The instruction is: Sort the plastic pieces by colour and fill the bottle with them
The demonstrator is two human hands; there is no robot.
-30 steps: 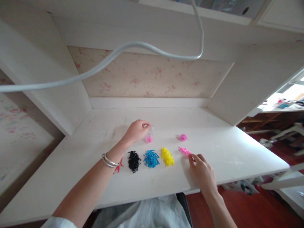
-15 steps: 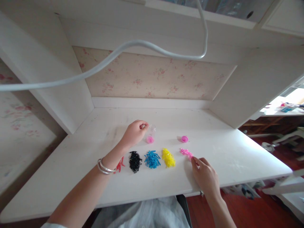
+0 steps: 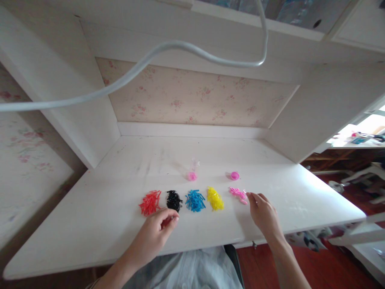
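Observation:
Small strips that look like rubber bands lie in a row of loose piles: red, black, blue, yellow and pink. My left hand is at the near edge of the black pile, partly covering it, thumb and fingers closed together; what they hold, if anything, is too small to name. At the right end of the pink pile, my right hand is pinched, its fingertip contents unclear. Behind the piles stand a clear container with a pink bottom and a round pink piece.
The piles lie on a white desk with side panels and a floral back wall. A white cable hangs across the upper view. The desk's front edge runs close to my lap.
My left hand has left the clear container and come toward me, uncovering the red pile. My right hand has shifted slightly right, away from the pink pile.

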